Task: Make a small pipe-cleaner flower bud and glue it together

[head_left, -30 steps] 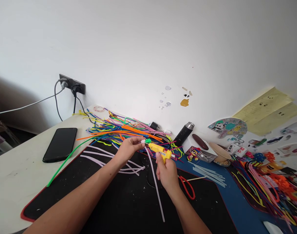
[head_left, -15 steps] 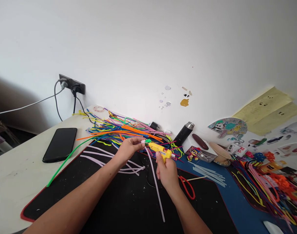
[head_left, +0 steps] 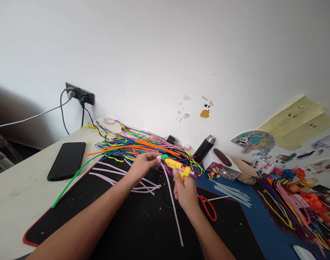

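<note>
Between its fingertips my left hand (head_left: 143, 167) pinches a pale lilac pipe cleaner (head_left: 172, 195), whose long end hangs down over the black mat. My right hand (head_left: 186, 188) is wrapped round the handle of a yellow glue gun (head_left: 178, 167). The gun's green tip points left and meets the pinched end by my left fingertips; the exact contact is too small to make out. More lilac pipe cleaners (head_left: 108, 176) lie on the mat beneath my left forearm. Behind both hands spreads a pile of coloured pipe cleaners (head_left: 143, 143).
A black phone (head_left: 66, 161) lies at the left. Red-handled scissors (head_left: 208, 208) and translucent glue sticks (head_left: 231, 192) are right of my right hand. Farther back stand a black flask (head_left: 205, 148), a tissue box (head_left: 221, 167) and a bowl (head_left: 244, 170). Crafts fill the far right.
</note>
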Demonstrator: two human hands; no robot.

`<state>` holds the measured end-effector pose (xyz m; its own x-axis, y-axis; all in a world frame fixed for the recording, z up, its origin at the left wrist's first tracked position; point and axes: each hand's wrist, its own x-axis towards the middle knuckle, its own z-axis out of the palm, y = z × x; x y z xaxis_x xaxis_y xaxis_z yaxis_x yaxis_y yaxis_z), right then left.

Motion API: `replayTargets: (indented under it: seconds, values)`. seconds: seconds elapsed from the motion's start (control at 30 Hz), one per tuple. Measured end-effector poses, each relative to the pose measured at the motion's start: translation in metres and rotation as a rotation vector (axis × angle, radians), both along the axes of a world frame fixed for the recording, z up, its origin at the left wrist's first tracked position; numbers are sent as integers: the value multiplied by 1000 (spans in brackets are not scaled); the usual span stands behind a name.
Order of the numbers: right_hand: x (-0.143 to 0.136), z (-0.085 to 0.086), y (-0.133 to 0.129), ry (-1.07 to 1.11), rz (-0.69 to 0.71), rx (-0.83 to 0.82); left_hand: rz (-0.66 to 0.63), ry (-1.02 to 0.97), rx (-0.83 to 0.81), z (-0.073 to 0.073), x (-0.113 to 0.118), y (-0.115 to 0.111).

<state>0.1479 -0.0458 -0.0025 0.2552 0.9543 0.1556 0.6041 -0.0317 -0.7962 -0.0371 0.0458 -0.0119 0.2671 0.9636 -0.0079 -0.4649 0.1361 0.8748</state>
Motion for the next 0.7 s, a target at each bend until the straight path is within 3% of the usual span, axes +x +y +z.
replayTargets:
  seconds: [0.7]
  values:
    - [0, -2, 0, -118, 7, 58, 6, -4, -14, 2, 0, -1]
